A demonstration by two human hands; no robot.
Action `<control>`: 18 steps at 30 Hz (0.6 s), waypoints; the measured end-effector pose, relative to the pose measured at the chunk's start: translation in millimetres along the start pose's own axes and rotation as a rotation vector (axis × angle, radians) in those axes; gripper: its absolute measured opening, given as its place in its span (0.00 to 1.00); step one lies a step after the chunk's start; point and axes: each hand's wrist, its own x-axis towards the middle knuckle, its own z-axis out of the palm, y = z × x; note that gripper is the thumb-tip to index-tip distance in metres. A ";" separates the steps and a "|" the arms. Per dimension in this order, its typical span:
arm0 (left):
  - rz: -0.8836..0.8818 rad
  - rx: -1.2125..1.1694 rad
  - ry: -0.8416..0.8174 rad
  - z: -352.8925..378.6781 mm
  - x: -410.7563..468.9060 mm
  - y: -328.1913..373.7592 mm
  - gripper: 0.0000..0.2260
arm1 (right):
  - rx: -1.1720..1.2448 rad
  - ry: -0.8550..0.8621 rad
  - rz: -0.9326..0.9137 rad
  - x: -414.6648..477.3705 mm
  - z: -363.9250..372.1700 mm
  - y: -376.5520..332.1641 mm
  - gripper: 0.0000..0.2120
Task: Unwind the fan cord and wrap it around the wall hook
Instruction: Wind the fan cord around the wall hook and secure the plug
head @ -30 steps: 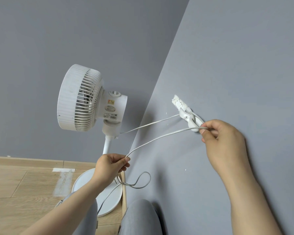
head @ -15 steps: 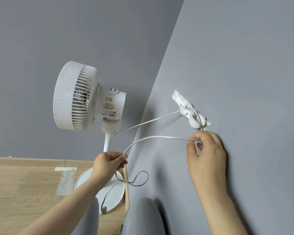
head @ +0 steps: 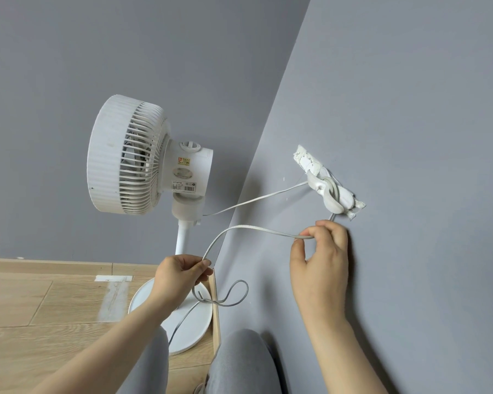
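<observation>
Your right grip (head: 322, 260) pinches cord (head: 254, 228) between thumb and forefinger, just below hook (head: 331, 201) on wall; other fingers loosely curled. Your left grip (head: 180, 275) clenched round cord lower down, near fan (head: 125, 155) pole. Cord already looped round hook; slack loop hangs below left grip.
</observation>
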 end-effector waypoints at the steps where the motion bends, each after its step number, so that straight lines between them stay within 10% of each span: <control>1: 0.011 0.010 -0.014 0.7 0.2 0.0 0.05 | 0.006 -0.004 0.005 0.6 3.6 0.7 0.05; 18: 0.041 -0.008 -0.163 -13.4 8.3 -3.9 0.06 | 0.038 0.048 -0.111 20.6 64.9 18.2 0.10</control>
